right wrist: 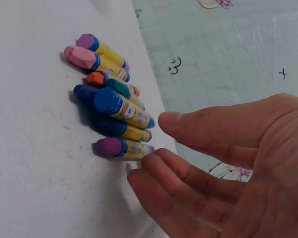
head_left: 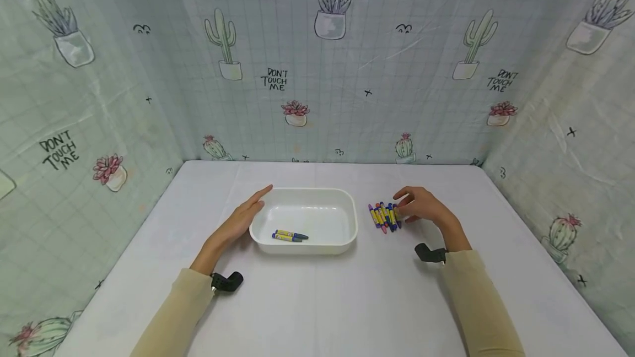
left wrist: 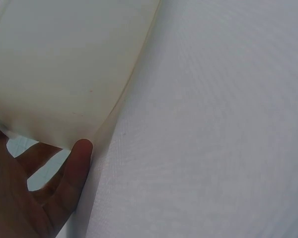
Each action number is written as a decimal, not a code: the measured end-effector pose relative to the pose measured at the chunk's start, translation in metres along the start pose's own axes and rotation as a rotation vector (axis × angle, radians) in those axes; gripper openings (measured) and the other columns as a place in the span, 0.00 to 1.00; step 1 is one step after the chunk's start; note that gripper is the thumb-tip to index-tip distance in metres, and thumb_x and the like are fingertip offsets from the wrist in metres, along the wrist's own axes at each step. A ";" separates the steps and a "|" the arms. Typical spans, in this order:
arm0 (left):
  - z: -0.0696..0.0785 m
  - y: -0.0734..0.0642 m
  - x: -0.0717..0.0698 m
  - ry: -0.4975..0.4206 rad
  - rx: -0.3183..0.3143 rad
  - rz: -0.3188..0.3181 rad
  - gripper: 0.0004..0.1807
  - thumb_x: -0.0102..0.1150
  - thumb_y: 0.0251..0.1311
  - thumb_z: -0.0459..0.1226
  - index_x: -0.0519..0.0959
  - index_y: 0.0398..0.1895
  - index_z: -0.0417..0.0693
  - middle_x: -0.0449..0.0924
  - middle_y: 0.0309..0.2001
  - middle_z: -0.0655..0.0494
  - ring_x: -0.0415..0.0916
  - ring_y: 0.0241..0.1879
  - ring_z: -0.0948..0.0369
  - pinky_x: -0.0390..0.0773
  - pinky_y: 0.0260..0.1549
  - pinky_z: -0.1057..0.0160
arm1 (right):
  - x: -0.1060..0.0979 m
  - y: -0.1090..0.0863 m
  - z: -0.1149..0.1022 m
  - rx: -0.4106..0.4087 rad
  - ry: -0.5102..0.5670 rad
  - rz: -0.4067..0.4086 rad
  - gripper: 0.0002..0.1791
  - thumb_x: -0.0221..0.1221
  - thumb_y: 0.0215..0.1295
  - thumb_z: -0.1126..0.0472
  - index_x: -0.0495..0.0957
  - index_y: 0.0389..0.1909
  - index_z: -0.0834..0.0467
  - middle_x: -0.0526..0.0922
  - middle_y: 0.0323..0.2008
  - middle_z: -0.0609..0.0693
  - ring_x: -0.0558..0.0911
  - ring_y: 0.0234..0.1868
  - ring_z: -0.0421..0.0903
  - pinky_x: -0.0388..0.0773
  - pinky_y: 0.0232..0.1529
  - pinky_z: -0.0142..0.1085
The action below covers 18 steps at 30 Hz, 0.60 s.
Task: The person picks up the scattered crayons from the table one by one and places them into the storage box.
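A white tray (head_left: 306,248) sits on the table with two dark crayons (head_left: 289,237) lying side by side in it. My left hand (head_left: 246,215) rests against the tray's left end, its fingers extended along the wall. In the left wrist view, the thumb (left wrist: 79,161) touches the tray wall (left wrist: 64,79) low down. To the right of the tray lies a pile of several crayons (head_left: 383,216) in yellow wrappers, with purple, pink, orange, teal and blue tips. My right hand (head_left: 419,204) is at the pile's right side, fingers loosely bent and thumb apart, nothing held between them.
The white tablecloth (head_left: 317,302) covers the table. A curtain (head_left: 317,59) printed with cactus drawings hangs behind the table and along both sides. Each wrist carries a black camera mount (head_left: 228,281).
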State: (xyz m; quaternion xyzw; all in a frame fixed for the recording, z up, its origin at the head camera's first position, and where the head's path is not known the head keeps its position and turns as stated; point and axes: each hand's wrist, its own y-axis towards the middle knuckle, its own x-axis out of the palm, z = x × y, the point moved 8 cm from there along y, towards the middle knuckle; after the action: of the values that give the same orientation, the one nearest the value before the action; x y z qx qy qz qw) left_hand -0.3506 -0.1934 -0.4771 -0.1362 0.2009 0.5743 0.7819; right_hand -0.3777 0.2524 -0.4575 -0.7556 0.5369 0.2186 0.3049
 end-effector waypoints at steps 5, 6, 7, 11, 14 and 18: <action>0.001 0.003 0.002 0.005 -0.009 -0.010 0.28 0.32 0.84 0.45 0.52 0.84 0.66 0.48 0.85 0.52 0.42 0.84 0.46 0.43 0.79 0.34 | 0.001 0.000 0.012 0.044 0.010 -0.041 0.31 0.66 0.66 0.65 0.70 0.68 0.67 0.80 0.52 0.65 0.84 0.44 0.52 0.88 0.43 0.41; 0.001 0.003 0.002 0.002 -0.009 -0.012 0.28 0.32 0.84 0.45 0.52 0.84 0.66 0.48 0.85 0.52 0.43 0.84 0.46 0.43 0.79 0.34 | 0.002 0.000 0.013 0.050 0.007 -0.047 0.31 0.66 0.66 0.64 0.70 0.69 0.67 0.80 0.53 0.66 0.84 0.44 0.52 0.88 0.43 0.41; 0.001 0.003 0.003 0.004 -0.007 -0.014 0.28 0.33 0.84 0.45 0.52 0.84 0.66 0.48 0.85 0.52 0.43 0.84 0.45 0.43 0.79 0.34 | 0.002 0.000 0.014 0.052 0.008 -0.048 0.32 0.67 0.66 0.64 0.69 0.69 0.68 0.80 0.53 0.66 0.84 0.44 0.52 0.88 0.44 0.42; 0.002 0.001 0.001 -0.002 -0.005 -0.014 0.28 0.34 0.84 0.45 0.53 0.84 0.65 0.48 0.84 0.51 0.43 0.84 0.45 0.43 0.79 0.33 | 0.005 0.002 0.015 0.049 0.007 -0.052 0.35 0.68 0.65 0.64 0.68 0.70 0.68 0.80 0.53 0.66 0.83 0.43 0.50 0.88 0.43 0.41; 0.001 0.000 -0.001 -0.005 -0.007 -0.010 0.28 0.34 0.84 0.45 0.53 0.84 0.65 0.49 0.84 0.51 0.43 0.84 0.44 0.43 0.79 0.32 | 0.007 0.004 0.015 0.050 0.005 -0.048 0.35 0.68 0.65 0.64 0.67 0.71 0.67 0.80 0.51 0.64 0.82 0.41 0.48 0.87 0.40 0.37; 0.001 0.001 -0.002 -0.005 -0.016 -0.012 0.28 0.34 0.84 0.45 0.52 0.84 0.65 0.48 0.84 0.51 0.43 0.84 0.44 0.43 0.79 0.32 | 0.010 0.007 0.014 0.054 -0.022 -0.044 0.33 0.66 0.65 0.65 0.69 0.70 0.67 0.80 0.49 0.63 0.81 0.39 0.48 0.86 0.38 0.36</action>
State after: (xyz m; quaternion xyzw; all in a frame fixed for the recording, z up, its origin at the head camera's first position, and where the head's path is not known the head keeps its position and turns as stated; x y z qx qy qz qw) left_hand -0.3515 -0.1944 -0.4758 -0.1425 0.1936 0.5714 0.7846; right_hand -0.3813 0.2539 -0.4759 -0.7563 0.5223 0.2057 0.3359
